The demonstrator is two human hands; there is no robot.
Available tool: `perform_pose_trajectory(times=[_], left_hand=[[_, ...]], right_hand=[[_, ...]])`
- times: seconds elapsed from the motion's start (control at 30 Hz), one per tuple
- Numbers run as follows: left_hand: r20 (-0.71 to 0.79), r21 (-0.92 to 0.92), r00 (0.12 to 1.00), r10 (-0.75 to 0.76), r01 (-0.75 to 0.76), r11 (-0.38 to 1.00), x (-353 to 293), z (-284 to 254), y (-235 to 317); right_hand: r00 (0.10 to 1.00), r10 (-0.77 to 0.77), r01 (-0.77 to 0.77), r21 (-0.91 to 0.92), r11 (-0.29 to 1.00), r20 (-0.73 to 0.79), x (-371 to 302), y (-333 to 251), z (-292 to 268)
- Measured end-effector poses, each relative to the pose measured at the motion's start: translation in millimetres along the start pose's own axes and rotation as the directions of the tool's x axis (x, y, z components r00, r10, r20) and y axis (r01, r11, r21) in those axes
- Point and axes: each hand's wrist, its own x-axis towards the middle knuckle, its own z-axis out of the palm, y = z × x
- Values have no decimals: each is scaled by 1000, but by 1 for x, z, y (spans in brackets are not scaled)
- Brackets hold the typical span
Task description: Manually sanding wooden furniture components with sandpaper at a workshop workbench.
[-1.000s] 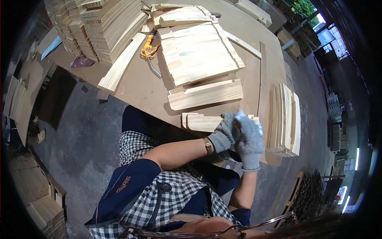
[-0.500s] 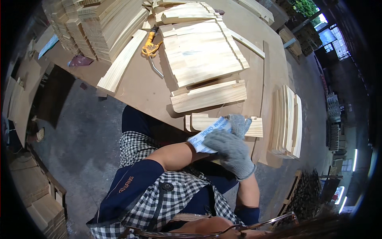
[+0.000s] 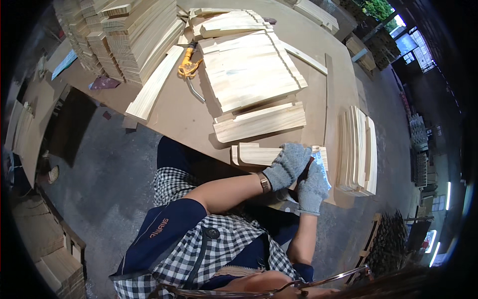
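Note:
Both of my hands wear grey knitted gloves and are close together over the near table edge. My right hand (image 3: 313,192) is closed on a sheet of sandpaper (image 3: 322,166), whose white back with blue print shows beyond the fingers. Its dark brown side shows between the hands. My left hand (image 3: 289,166) is curled against the sheet's other side, its fingertips partly hidden. Beneath the hands lie notched pale wooden pieces (image 3: 254,154), side by side at the table edge. Just beyond them rests a pair of similar pieces (image 3: 261,122).
A block of notched boards (image 3: 254,70) covers the table's middle. Left of it lies a yellow air blow gun (image 3: 188,69); a loose board (image 3: 154,84) and tall timber stacks (image 3: 132,45) are farther left. More pieces (image 3: 357,149) stand at the right edge.
My left hand has come out from under the right one and moved left. My right hand has moved right and down with the sandpaper, whose brown side now shows.

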Motion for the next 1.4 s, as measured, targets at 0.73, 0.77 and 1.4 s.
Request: perform_pose_trajectory(times=[0.73, 0.77, 1.4], left_hand=[[-92, 191, 988, 125, -106, 976, -76, 43, -22], [-49, 341, 987, 151, -126, 932, -75, 43, -21], [-110, -116, 948, 297, -309, 944, -69, -51, -24]], right_hand=[[350, -924, 911, 173, 374, 155, 22, -161, -17], [303, -932, 925, 172, 338, 199, 17, -156, -14], [831, -294, 471, 317, 823, -473, -51, -35, -80]])
